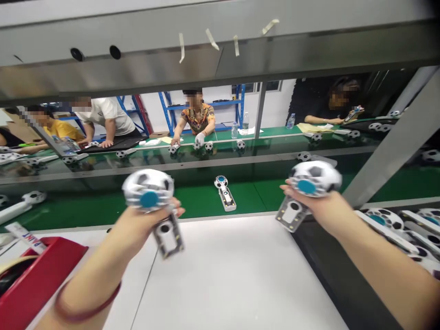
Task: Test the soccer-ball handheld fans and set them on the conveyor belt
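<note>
My left hand (160,215) is closed around the neck of a handheld fan (148,188) with a soccer-ball head and a blue disc. The fan's handle, with a pale label and black dot, hangs below the fingers, slightly blurred. On the right, my right hand (314,201) grips a second soccer-ball device (318,176) of the same kind, its handle slanting down to the left. Both are held in the air above the near edge of the green conveyor. Between them a third soccer-ball device (225,195) lies on the belt, handle towards me.
A white tabletop (227,275) lies in front of me. At the left stands a red tape dispenser (51,270) with a paint marker on it. More soccer-ball devices (385,220) are piled at the right. A metal post (388,142) rises there; people work across the belt (195,195).
</note>
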The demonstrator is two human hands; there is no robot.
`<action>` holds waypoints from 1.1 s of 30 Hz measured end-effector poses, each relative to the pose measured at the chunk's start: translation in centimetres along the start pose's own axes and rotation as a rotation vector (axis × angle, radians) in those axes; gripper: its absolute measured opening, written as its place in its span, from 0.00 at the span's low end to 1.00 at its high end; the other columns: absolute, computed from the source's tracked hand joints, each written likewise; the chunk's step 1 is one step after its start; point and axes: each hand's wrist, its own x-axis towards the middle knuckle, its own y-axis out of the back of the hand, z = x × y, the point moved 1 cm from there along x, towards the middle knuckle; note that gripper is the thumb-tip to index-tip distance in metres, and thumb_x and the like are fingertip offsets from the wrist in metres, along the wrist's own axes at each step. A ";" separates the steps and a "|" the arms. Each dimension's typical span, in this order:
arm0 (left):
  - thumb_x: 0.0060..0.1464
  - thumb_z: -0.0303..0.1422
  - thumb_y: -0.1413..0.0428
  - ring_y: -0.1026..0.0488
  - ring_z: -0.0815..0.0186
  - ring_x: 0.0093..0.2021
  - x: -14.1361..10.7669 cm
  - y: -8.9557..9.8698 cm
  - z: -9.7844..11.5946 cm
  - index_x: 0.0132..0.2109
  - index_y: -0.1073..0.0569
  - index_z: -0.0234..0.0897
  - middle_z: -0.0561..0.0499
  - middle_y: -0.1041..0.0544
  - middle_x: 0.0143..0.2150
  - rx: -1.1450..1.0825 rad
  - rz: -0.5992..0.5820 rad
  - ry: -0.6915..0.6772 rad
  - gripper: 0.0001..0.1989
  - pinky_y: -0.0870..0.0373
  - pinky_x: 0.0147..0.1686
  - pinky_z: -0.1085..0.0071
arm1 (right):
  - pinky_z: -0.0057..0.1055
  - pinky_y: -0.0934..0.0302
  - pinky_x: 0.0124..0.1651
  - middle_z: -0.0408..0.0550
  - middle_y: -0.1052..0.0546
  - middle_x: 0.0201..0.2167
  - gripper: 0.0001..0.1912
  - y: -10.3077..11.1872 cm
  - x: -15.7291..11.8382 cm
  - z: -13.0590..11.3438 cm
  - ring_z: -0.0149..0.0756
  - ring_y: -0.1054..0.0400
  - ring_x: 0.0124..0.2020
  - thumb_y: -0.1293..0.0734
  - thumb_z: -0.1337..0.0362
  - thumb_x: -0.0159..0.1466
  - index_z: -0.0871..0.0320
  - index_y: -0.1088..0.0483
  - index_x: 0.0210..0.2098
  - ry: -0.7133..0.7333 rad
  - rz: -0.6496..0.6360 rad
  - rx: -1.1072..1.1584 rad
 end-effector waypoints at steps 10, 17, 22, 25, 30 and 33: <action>0.42 0.35 0.39 0.35 0.53 0.53 17.1 -1.8 -8.6 0.48 0.30 0.38 0.44 0.31 0.53 0.731 -0.074 -0.014 0.23 0.38 0.51 0.61 | 0.45 0.42 0.50 0.62 0.36 0.52 0.38 -6.9 12.5 5.0 0.49 0.36 0.49 0.32 0.67 0.50 0.61 0.47 0.59 -0.142 0.050 -0.294; 0.55 0.35 0.47 0.38 0.55 0.53 19.1 4.4 -9.9 0.49 0.33 0.33 0.43 0.35 0.54 0.947 0.221 0.193 0.16 0.40 0.51 0.51 | 0.34 0.41 0.50 0.57 0.37 0.53 0.37 -13.4 10.2 7.4 0.42 0.35 0.48 0.36 0.58 0.55 0.58 0.52 0.61 -0.071 -0.160 -0.384; 0.56 0.36 0.47 0.32 0.60 0.46 18.7 4.3 -12.0 0.48 0.33 0.33 0.45 0.31 0.48 0.869 0.226 0.414 0.15 0.32 0.44 0.58 | 0.43 0.41 0.47 0.61 0.30 0.46 0.38 -17.7 9.1 9.2 0.53 0.36 0.48 0.30 0.60 0.48 0.60 0.44 0.56 -0.221 -0.249 -0.491; 0.55 0.35 0.47 0.31 0.61 0.44 17.9 2.9 -13.1 0.47 0.32 0.33 0.46 0.31 0.47 0.737 0.193 0.469 0.14 0.32 0.42 0.59 | 0.46 0.40 0.43 0.63 0.29 0.42 0.30 -17.8 9.3 9.2 0.58 0.35 0.47 0.28 0.64 0.44 0.61 0.37 0.47 -0.302 -0.246 -0.494; 0.57 0.37 0.50 0.29 0.65 0.38 13.6 -0.7 -13.8 0.42 0.32 0.32 0.48 0.28 0.39 0.317 0.103 0.407 0.12 0.30 0.37 0.64 | 0.39 0.36 0.39 0.56 0.27 0.36 0.21 -14.9 8.2 8.1 0.51 0.31 0.43 0.29 0.58 0.49 0.60 0.38 0.37 -0.304 -0.318 -0.224; 0.55 0.35 0.49 0.27 0.65 0.38 9.8 -3.1 -12.8 0.43 0.36 0.37 0.50 0.27 0.38 0.040 0.021 0.287 0.09 0.29 0.38 0.65 | 0.33 0.33 0.38 0.48 0.28 0.42 0.23 -12.9 6.0 6.3 0.39 0.29 0.41 0.32 0.59 0.54 0.54 0.45 0.45 -0.253 -0.393 0.022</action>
